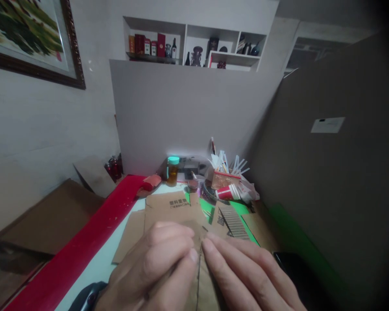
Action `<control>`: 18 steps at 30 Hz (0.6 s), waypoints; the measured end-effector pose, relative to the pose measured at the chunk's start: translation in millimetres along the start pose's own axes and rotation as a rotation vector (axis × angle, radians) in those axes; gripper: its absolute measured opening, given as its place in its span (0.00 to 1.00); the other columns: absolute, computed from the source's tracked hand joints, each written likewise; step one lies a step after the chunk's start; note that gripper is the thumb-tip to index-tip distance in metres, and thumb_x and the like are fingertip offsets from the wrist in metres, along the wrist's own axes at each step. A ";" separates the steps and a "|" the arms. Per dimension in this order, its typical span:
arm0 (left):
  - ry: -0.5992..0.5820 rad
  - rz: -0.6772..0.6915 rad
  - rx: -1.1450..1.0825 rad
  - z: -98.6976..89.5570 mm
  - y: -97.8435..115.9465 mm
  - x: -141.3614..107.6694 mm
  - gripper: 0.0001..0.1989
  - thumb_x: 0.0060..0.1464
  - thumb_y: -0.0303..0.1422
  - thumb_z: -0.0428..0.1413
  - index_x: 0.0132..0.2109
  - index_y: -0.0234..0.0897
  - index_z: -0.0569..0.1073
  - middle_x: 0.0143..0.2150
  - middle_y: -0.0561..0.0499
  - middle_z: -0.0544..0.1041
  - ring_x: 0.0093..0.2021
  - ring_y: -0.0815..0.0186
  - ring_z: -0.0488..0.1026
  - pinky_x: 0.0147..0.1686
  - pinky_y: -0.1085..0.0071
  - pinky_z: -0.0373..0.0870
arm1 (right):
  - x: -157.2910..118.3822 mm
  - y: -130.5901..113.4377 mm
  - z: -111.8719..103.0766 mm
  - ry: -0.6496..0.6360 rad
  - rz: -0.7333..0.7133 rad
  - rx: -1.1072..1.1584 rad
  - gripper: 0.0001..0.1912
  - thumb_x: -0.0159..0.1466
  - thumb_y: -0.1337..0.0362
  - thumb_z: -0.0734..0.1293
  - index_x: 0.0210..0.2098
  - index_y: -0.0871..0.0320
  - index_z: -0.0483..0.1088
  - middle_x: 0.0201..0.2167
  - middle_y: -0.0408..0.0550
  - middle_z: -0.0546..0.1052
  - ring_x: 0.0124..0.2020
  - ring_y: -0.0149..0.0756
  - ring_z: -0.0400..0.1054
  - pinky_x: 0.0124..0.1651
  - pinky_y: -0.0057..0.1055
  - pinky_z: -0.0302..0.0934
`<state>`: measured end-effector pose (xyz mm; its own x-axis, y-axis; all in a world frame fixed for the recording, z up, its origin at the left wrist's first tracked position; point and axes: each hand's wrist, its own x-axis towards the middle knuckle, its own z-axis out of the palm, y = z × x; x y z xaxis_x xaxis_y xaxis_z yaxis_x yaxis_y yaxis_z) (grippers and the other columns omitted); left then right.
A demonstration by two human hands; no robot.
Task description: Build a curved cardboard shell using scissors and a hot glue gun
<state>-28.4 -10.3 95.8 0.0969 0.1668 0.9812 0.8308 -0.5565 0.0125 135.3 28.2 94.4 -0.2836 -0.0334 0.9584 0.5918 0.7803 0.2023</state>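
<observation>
Brown cardboard (208, 291) with a dark lengthwise line or slit shows between my two hands, low in the middle of the head view. My left hand (157, 268) has its fingers curled and closed at the cardboard's left side, and a dark watch (88, 298) sits on that wrist. On the other side, the fingers of my right hand (249, 272) are pressed together against the cardboard. The fingertips of both hands nearly meet. Below and beyond them lies a flat cardboard sheet (162, 211) with dark printed characters. Most of the cardboard's lower part is hidden by the hands.
A cardboard piece with exposed ridges (235, 222) lies on a green surface. Behind stand an amber jar (172, 172), a box of white strips (227, 179) and red-and-white paper cups (226, 192). Red cloth (84, 242) runs along the left edge; grey panels (188, 112) rise behind.
</observation>
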 end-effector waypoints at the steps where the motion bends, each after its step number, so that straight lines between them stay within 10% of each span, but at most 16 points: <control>1: 0.016 0.011 0.047 3.0 1.3 -2.4 0.07 0.66 0.34 0.51 0.40 0.41 0.74 0.38 0.56 0.81 0.41 0.68 0.81 0.47 0.72 0.80 | 0.2 0.0 0.5 0.000 0.001 0.004 0.08 0.66 0.74 0.66 0.42 0.62 0.77 0.40 0.46 0.81 0.37 0.34 0.76 0.40 0.26 0.72; 18: 0.099 0.003 -0.030 17.3 3.8 -7.8 0.11 0.66 0.25 0.47 0.41 0.34 0.75 0.44 0.53 0.78 0.46 0.67 0.76 0.49 0.71 0.73 | -2.6 -1.0 20.2 0.167 0.045 0.066 0.12 0.69 0.74 0.61 0.39 0.66 0.78 0.38 0.47 0.80 0.32 0.33 0.73 0.36 0.30 0.67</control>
<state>-16.5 0.4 84.8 0.0436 0.0850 0.9954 0.8134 -0.5816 0.0140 120.3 40.1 87.7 -0.1251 -0.0967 0.9874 0.5489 0.8223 0.1500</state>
